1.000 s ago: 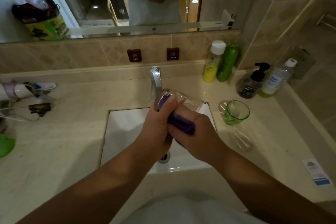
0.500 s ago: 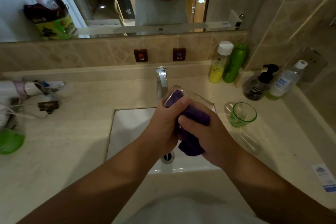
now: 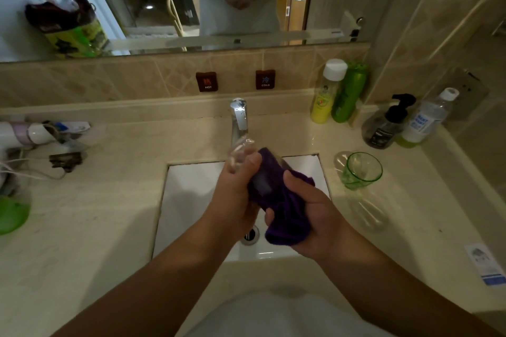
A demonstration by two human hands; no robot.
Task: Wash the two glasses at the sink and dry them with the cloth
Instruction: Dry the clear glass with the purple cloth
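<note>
Drying step: left hand (image 3: 235, 194) grips the clear glass (image 3: 242, 152), right hand (image 3: 315, 216) pinches the purple cloth (image 3: 282, 208) against it; the green glass (image 3: 361, 171) likely waits next.

On the beige tiled wall above the tap, a small dark square plaque (image 3: 206, 81) reads "HOT" under a red symbol, and a second dark square plaque (image 3: 265, 79) beside it reads "COLD" under a blue symbol. The blue lettering on the clear plastic bottle with a white cap (image 3: 423, 120) is too blurred to read.
</note>
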